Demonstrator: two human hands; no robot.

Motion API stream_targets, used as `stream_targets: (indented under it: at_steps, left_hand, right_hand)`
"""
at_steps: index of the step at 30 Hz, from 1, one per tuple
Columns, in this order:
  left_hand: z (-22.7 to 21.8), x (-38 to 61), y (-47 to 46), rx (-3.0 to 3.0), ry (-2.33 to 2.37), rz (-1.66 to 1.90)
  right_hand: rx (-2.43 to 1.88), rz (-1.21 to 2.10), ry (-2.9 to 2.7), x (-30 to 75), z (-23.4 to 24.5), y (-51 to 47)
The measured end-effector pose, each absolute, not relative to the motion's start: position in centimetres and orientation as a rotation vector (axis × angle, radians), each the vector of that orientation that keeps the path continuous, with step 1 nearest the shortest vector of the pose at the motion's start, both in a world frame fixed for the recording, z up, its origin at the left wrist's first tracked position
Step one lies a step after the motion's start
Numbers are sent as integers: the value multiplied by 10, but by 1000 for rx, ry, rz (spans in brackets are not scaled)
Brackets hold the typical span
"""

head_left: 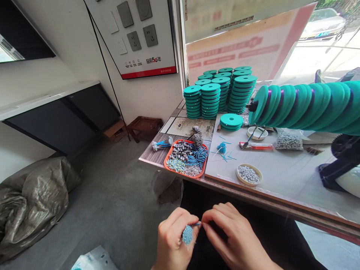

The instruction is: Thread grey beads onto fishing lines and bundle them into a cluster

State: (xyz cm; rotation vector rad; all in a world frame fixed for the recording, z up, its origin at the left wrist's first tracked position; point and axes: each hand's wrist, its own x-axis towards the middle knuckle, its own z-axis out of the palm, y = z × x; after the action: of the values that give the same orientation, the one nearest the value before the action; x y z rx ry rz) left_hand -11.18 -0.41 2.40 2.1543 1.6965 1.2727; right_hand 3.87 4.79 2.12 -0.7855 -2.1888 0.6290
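My left hand (176, 238) is closed round a bundle of thin light-blue sticks (187, 234), whose round ends face me. Between its thumb and forefinger a small dark-blue piece (196, 224) points toward the other hand. My right hand (233, 234) is closed in a pinch, its fingertips close to the tip of that piece. What the right fingertips hold is too small to make out. Both hands are in front of the table edge. Beyond them lies an orange tray (165, 162) with grey metal weights (181, 150), blue coiled springs (199, 157), pale yellow-blue pieces (176, 165) and tiny beads (192, 171).
A dish of grey beads (249, 174) stands on the table (225, 168), near blue stick scraps (221, 148), a red-handled tool (256, 146) and a bag of beads (289, 141). Stacked green foam discs (210, 99) stand behind; more discs (306, 105) fill a spindle at right.
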Motion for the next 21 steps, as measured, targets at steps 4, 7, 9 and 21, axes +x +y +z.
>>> stream_targets:
  at_steps: [4,7,9,21]
  left_hand:
    - [25,-111,-3,2158,1691,1280]
    - [26,-111,-4,2149,1682,1280]
    - [26,-111,-4,2140,1681,1277]
    - [34,-109,1,1660,1609,1393]
  right_hand:
    - [-789,629,-2195,39,22,47]
    - [-785,632,-2174,38,23,47]
    - [-783,637,-2179,38,23,47]
    - [-825,769,-2326,42,19,47]
